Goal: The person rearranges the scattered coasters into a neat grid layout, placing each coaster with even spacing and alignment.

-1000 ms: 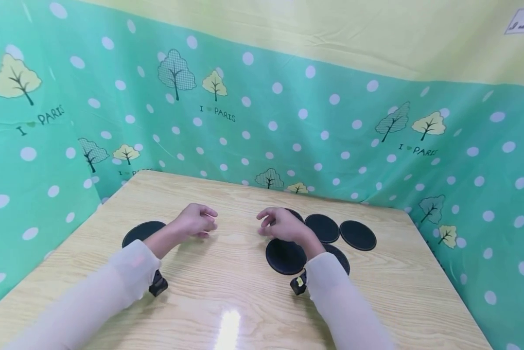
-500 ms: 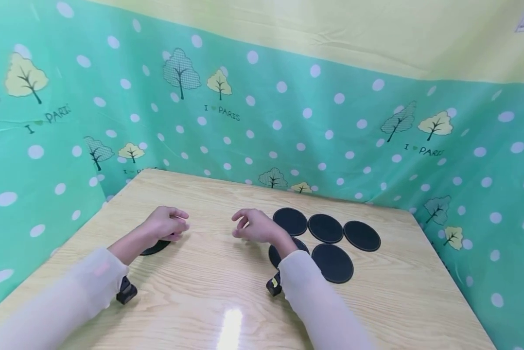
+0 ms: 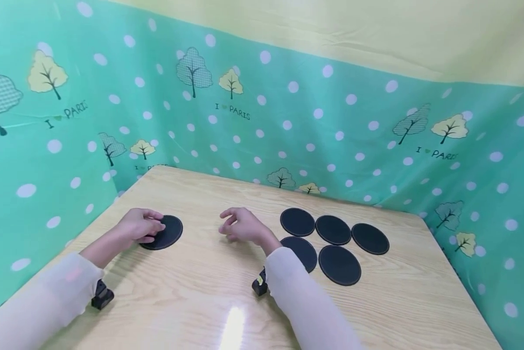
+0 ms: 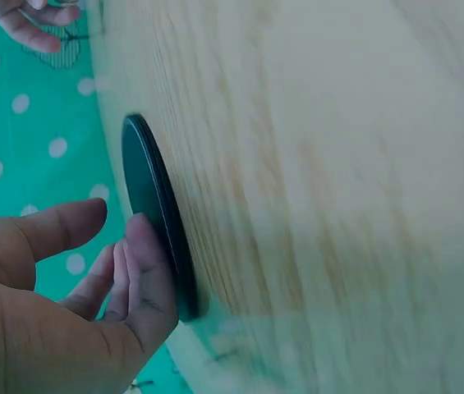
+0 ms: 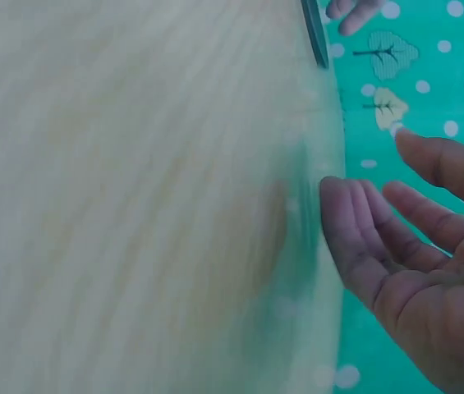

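Note:
My left hand (image 3: pixel 140 226) is over a round black coaster (image 3: pixel 172 232) at the left of the table, covering part of it. In the left wrist view its bent fingers (image 4: pixel 151 271) overlap the rim of that thick, stack-like coaster (image 4: pixel 153 185), and the thumb stands apart from them. My right hand (image 3: pixel 243 225) hovers above bare wood in the middle, loosely curled around nothing. The right wrist view shows a gap between thumb and fingers of this hand (image 5: pixel 429 254). Several more black coasters, including a front one (image 3: pixel 340 265), lie flat beyond it on the right.
The light wooden table (image 3: pixel 192 296) reaches back to a green dotted curtain (image 3: pixel 244 131) hung behind it and along both sides. The coasters on the right form two close rows, the nearer partly behind the right sleeve (image 3: pixel 305 296).
Both hands have moved left across the table. The left hand has come over the left coaster, and the right hand has moved away from the coasters on the right. The view has turned slightly left.

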A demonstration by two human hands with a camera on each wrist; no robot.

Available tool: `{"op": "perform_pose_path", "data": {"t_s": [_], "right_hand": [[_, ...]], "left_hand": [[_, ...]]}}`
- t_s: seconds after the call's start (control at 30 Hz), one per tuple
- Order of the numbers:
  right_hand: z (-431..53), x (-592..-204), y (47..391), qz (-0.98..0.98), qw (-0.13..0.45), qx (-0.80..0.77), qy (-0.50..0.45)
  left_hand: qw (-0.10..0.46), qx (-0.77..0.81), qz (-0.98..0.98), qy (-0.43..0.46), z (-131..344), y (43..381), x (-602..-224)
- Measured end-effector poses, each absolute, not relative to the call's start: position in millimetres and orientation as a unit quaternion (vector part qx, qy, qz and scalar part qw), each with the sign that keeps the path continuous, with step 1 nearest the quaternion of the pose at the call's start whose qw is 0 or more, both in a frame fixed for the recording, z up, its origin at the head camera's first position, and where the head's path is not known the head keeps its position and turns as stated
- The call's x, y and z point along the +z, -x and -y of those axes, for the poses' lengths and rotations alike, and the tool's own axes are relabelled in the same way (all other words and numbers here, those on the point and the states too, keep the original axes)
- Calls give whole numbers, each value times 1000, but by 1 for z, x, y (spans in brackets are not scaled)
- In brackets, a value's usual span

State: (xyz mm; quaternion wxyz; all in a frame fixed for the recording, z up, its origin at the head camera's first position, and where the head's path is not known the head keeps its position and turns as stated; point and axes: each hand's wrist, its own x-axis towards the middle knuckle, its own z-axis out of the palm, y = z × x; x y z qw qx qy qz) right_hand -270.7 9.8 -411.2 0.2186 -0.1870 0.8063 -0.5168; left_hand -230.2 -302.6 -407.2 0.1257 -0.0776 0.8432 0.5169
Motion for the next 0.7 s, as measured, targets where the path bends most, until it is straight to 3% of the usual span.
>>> {"op": "perform_pose_path", "data": {"t_s": [0.47,0.7], "right_hand": [[48,-421,266,-720,254,-630,137],[68,-424,263,-689,247,-675,95]], "left_hand": [[109,461,-873,111,333,235,-411],[127,467,-870,95,338,240,-409]]}}
